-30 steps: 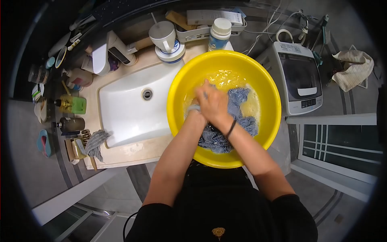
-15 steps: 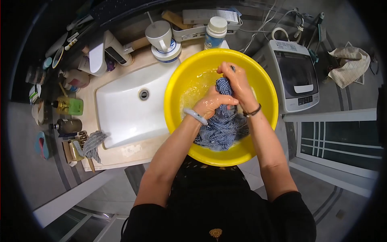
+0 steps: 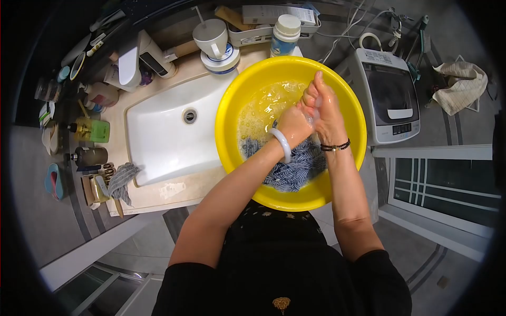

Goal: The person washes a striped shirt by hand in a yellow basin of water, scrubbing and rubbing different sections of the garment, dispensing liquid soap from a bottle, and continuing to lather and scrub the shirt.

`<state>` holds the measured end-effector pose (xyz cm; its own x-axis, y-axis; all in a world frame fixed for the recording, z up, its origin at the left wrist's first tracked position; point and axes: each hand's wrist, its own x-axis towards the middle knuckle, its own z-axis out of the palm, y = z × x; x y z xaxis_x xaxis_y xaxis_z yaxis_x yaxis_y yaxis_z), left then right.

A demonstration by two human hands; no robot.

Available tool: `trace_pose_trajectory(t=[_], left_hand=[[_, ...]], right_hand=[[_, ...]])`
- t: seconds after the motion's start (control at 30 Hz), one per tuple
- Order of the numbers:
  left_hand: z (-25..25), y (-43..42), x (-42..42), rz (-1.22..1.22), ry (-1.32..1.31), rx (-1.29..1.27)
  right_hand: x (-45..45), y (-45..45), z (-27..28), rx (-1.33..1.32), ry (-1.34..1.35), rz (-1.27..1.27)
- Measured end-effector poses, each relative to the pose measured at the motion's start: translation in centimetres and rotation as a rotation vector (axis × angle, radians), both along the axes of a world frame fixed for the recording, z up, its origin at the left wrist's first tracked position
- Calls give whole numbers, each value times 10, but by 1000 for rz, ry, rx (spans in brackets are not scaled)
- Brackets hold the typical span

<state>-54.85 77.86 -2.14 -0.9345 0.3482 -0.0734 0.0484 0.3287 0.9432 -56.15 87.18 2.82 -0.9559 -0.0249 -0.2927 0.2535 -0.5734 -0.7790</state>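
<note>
A blue-and-white striped cloth (image 3: 298,168) lies bunched and wet in soapy water inside a yellow basin (image 3: 227,171). Above it, my left hand (image 3: 296,125) is closed in a fist, knuckles pressed against the palm side of my right hand (image 3: 328,113). The right hand's fingers curl in while its thumb points up. Both are wet, with some suds between them. Whether a bit of cloth is caught between the hands is hidden. A pale bangle circles the left wrist, and dark beads circle the right.
Left of the basin is a white sink (image 3: 174,142) set in a counter. A mug (image 3: 211,38) on a round tub and a white-capped bottle (image 3: 285,34) stand behind. Several bottles line the left side. A top-loading washing machine (image 3: 387,97) is at right.
The striped cloth, held up between both hands before, has dropped back into the basin. My left hand has closed and moved right against my right hand, whose thumb now points up.
</note>
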Motion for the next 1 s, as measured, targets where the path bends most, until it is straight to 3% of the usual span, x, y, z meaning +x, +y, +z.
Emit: trace_pose_trajectory(t=[0.03,0.07,0.13,0.3,0.37,0.47,0.53,0.6,0.67,0.77,0.9,0.97,1.0], left_hand=[[-3,4,1,69,365,-152],[-7,10,4,152,103,-157],[2,10,7,171,83,-107],[-11,9,8,207,34,-79],[-19,7,5,190,159,-166],[13,-26,-3,96,402,-229],[55,-65,-12,55,-78,-87],[65,-104,-22,111,-555,451],[71,-143,-27,171,-567,724],[68,-192,-36,129,-521,767],[80,-207,-23,242,-398,510],[73,-210,-22,204,226,78],[92,-205,-12,236,252,-44]], right_hand=[[0,-2,1,-11,-40,-81],[-2,-4,-2,-10,-41,-80],[-7,-11,-8,127,-56,-292],[-2,-16,-6,242,-99,-281],[-5,-13,-5,248,-74,-258],[-9,-2,0,107,-11,-204],[-11,12,-8,353,207,-307],[1,32,-2,396,150,-196],[17,45,11,458,87,-79],[36,72,20,325,28,80],[55,81,31,429,82,107],[60,84,35,486,108,115],[61,86,34,682,95,153]])
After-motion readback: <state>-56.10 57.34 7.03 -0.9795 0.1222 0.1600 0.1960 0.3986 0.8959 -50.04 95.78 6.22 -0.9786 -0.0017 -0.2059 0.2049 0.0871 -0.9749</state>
